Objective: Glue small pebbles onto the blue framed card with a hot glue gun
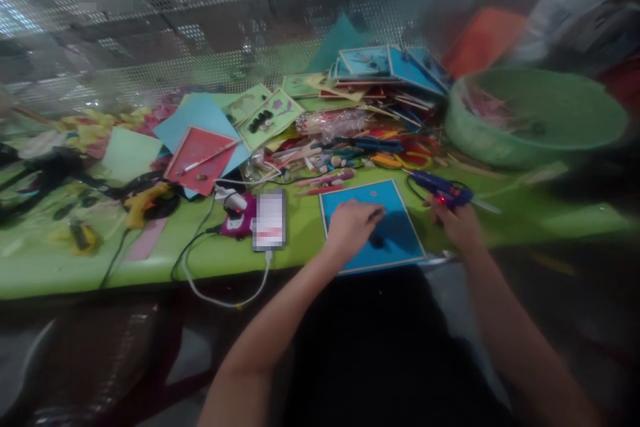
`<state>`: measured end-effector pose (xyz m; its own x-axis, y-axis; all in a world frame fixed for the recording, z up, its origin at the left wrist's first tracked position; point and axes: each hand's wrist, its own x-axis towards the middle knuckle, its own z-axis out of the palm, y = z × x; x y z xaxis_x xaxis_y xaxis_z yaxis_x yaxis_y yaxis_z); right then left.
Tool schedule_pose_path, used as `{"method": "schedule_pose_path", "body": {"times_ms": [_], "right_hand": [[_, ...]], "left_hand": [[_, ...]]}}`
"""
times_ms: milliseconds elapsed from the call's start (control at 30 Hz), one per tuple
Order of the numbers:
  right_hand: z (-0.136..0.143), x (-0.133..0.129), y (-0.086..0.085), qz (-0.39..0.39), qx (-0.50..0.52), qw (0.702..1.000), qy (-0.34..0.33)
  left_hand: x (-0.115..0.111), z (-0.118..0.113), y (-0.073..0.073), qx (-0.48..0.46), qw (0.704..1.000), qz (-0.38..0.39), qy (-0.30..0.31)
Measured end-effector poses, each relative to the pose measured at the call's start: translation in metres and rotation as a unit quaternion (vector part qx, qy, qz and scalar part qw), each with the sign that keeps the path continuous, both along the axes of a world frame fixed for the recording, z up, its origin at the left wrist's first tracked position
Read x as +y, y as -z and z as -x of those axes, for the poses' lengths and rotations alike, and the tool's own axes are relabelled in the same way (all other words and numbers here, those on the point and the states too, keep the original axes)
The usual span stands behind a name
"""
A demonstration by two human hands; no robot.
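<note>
A blue board (400, 213) with a light border lies at the table's front edge. Over its left part is my left hand (356, 223), fingers pinched on a small dark piece (376, 215). Beneath the fingertips a dark round spot (378, 240) shows on the board, too blurred to identify. My right hand (456, 217) is wrapped round a dark blue glue gun (443, 189) with a red light, just right of the board. The gun's nozzle points left, and a clear stick comes out of its back end.
Behind the board lie sticks, pebbles and scissors (395, 159), with stacked boards (365, 63) beyond. A green basin (530, 120) stands at right. To the left are a phone (269, 220) on a white cable, a red board (200, 159) and a yellow glue gun (143, 203).
</note>
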<state>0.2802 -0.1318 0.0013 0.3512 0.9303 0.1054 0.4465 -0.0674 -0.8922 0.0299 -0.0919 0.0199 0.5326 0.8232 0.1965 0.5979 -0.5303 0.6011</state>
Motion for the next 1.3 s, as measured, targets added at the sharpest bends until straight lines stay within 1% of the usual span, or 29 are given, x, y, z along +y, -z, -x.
{"method": "schedule_pose_path", "body": {"times_ms": [167, 267, 400, 533, 867, 1033, 1167, 1300], "right_hand": [[-0.001, -0.001, 0.003, -0.001, 0.013, 1.0, 0.009], [-0.001, -0.002, 0.005, -0.002, 0.023, 1.0, -0.002], [-0.002, -0.002, 0.006, -0.003, 0.037, 0.999, -0.018], [-0.002, -0.002, 0.006, -0.011, 0.054, 0.998, -0.023], [-0.004, -0.002, 0.012, -0.011, 0.075, 0.996, -0.039], [-0.004, -0.001, 0.011, -0.004, 0.083, 0.996, -0.037], [-0.004, -0.001, 0.012, -0.002, 0.091, 0.995, -0.04], [-0.005, -0.001, 0.014, -0.014, 0.098, 0.994, -0.04]], "left_hand": [[-0.008, -0.008, 0.003, 0.112, 0.991, -0.072, -0.008], [-0.011, -0.012, 0.004, 0.146, 0.983, -0.107, -0.006], [-0.015, -0.015, 0.006, 0.168, 0.976, -0.136, -0.002], [-0.016, -0.014, 0.009, 0.185, 0.971, -0.152, -0.002], [-0.015, -0.012, 0.013, 0.205, 0.966, -0.16, -0.003], [-0.017, -0.01, 0.01, 0.205, 0.966, -0.156, -0.002], [-0.02, -0.005, 0.007, 0.18, 0.971, -0.159, -0.01], [-0.021, 0.0, 0.005, 0.177, 0.97, -0.165, 0.019]]}}
